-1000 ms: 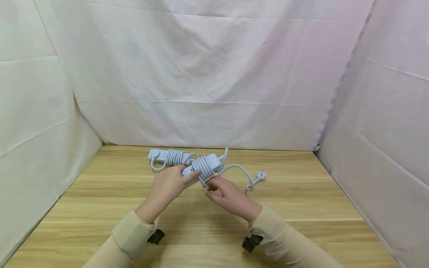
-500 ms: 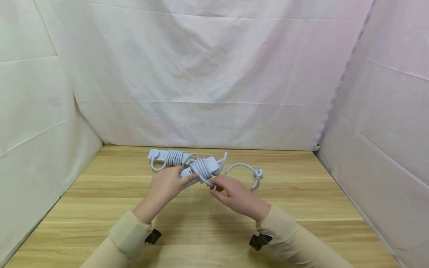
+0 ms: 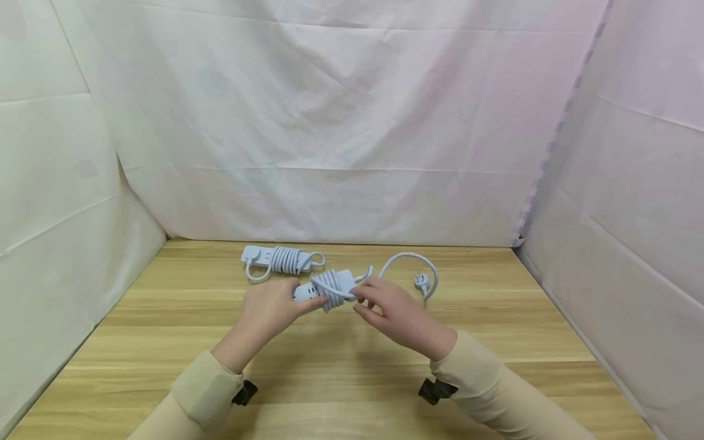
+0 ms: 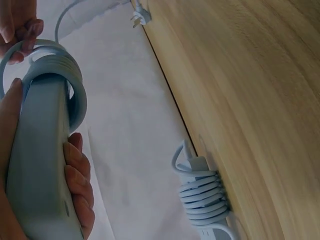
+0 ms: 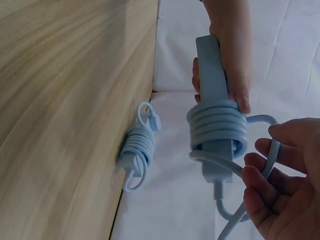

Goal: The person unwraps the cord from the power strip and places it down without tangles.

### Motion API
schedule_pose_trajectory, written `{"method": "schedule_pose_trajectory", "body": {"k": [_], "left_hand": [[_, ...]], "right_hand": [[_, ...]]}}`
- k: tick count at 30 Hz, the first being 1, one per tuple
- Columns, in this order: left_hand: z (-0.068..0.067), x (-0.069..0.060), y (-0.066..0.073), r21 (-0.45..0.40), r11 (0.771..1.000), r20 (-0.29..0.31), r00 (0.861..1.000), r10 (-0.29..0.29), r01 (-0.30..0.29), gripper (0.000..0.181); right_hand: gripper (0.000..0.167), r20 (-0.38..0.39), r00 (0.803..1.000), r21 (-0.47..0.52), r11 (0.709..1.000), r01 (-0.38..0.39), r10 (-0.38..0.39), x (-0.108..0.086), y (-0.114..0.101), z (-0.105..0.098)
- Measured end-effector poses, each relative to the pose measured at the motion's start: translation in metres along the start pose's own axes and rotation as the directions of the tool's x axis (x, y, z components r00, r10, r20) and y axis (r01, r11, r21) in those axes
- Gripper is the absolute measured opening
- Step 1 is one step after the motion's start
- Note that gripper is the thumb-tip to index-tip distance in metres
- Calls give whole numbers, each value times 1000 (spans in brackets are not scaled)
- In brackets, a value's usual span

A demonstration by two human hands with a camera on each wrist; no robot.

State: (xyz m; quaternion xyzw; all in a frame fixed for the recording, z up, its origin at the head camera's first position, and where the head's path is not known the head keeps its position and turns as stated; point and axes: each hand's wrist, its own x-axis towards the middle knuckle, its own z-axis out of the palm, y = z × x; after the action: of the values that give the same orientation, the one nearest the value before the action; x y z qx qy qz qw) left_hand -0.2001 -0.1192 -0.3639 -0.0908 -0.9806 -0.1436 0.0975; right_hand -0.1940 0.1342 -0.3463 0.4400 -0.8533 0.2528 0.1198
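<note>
My left hand (image 3: pixel 271 307) grips one end of a white power strip (image 3: pixel 308 291), its fingers wrapped round the body in the left wrist view. Several turns of the strip's own cord (image 5: pixel 218 125) are wound about its other half. At that end my right hand (image 3: pixel 398 315) holds the loose part of the cord, which runs between thumb and fingers in the right wrist view. From there the cord arcs to a plug (image 3: pixel 421 282) with bare prongs at the right. In the head view, the right fingertips partly hide the strip's far end.
A second white power strip (image 3: pixel 286 260) lies behind the left hand, its cord wound round it and its plug at the left end. The wooden table (image 3: pixel 137 342) meets white cloth walls (image 3: pixel 330 122) at the back and both sides.
The right hand has moved right and slightly nearer, drawing a cord strand across the windings. The held strip has come down, away from the second strip. The loose cord's loop and plug have shifted.
</note>
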Motion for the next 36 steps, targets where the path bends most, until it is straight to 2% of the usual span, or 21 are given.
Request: {"method": "schedule_pose_trajectory", "body": {"k": [5, 11, 23, 29, 36], "left_hand": [[2, -3, -2, 27, 998, -11, 998, 55, -54, 66], [2, -6, 1, 39, 994, 28, 995, 99, -100, 67], [-1, -13, 8, 34, 979, 22, 979, 201, -202, 63], [-2, -15, 11, 23, 974, 26, 974, 225, -225, 62], [-2, -16, 12, -6, 970, -10, 970, 244, -244, 57]], "right_hand": [[16, -92, 994, -46, 997, 54, -58, 0, 7, -1], [16, -152, 986, -47, 997, 57, -64, -3, 16, -6], [19, -122, 984, 39, 991, -128, 132, -12, 32, -15], [19, -109, 976, 45, 982, -185, 189, -16, 39, -14], [20, -62, 956, 37, 958, -284, 286, -26, 47, -9]]}}
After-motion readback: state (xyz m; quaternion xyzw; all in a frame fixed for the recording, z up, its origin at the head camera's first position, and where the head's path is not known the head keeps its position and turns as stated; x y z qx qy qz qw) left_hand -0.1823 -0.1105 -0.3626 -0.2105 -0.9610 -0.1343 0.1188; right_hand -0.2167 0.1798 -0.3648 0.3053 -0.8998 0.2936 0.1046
